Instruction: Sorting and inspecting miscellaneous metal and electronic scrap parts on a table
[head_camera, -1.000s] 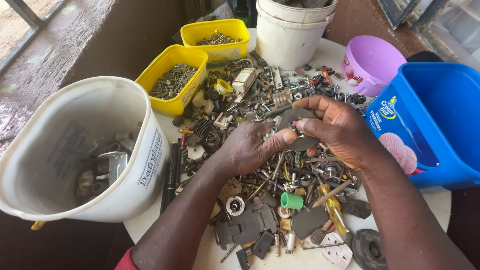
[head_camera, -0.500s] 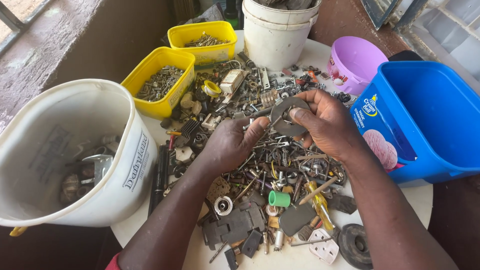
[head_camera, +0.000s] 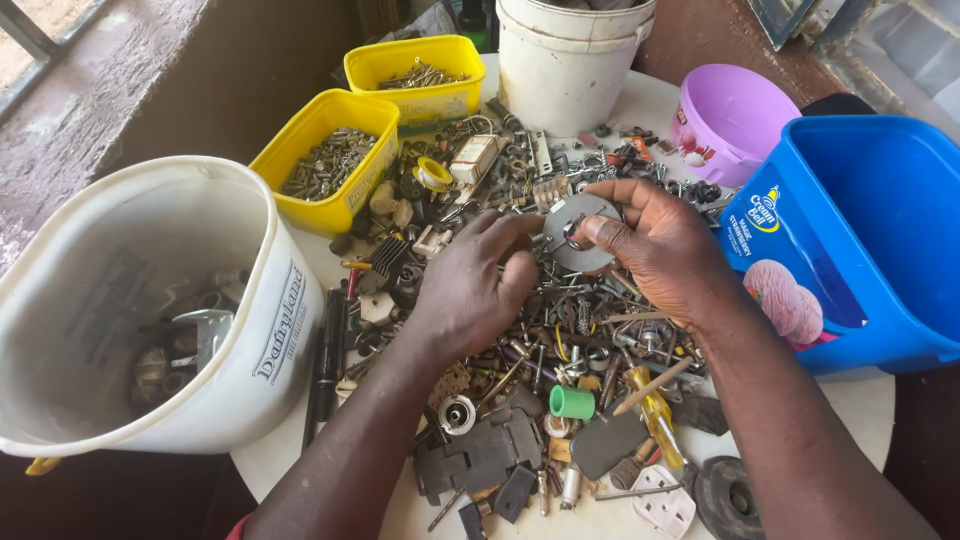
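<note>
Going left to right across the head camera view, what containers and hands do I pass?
Big white bucket → yellow tub → left hand → right hand holding a grey disc → blue tub.

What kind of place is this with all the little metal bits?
Probably a home workbench or repair corner. A round white table is heaped with small hardware, yellow tubs hold screws, and the right hand lifts a grey metal disc.
</note>
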